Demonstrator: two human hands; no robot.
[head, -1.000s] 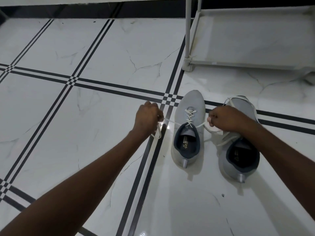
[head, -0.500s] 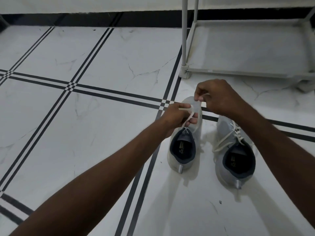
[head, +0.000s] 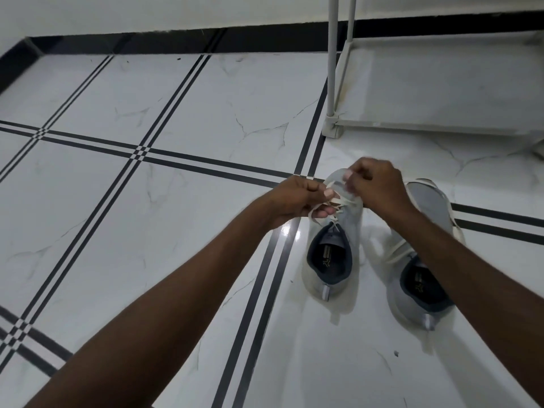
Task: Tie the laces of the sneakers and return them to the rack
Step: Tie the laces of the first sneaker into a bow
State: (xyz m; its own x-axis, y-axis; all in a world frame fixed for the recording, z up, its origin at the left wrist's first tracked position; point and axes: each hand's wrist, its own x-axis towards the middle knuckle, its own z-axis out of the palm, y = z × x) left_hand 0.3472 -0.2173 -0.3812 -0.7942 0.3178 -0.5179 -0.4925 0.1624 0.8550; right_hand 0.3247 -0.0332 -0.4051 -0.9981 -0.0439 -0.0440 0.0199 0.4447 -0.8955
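1. Reaching in from the lower left, my left hand (head: 297, 198) hangs over the tiled floor (head: 182, 113), just left of the left sneaker (head: 332, 251).
2. Its grip is closed: thumb and fingers pinch a loop of the cream lace (head: 343, 198), and a loose strand curls down beneath my knuckles.
3. That grey sneaker stands upright on the white marble-look tile, toe pointing away from me, its dark collar and printed insole open to view, right beside the double black stripe in the floor.
4. Over its toe my right hand (head: 375, 187) is curled shut, fingertips (head: 348, 175) nipping the other end of the same lace, nearly touching my left hand; motion blur hides how the strands cross between them.
5. To the right stands the right sneaker (head: 424, 278), near its mate but not touching, partly hidden under my right forearm, with its laces lying slack across the tongue.
6. Beyond both shoes, at the upper right, the pale shoe rack (head: 441, 83) stands on the floor against the wall, its bottom shelf bare.
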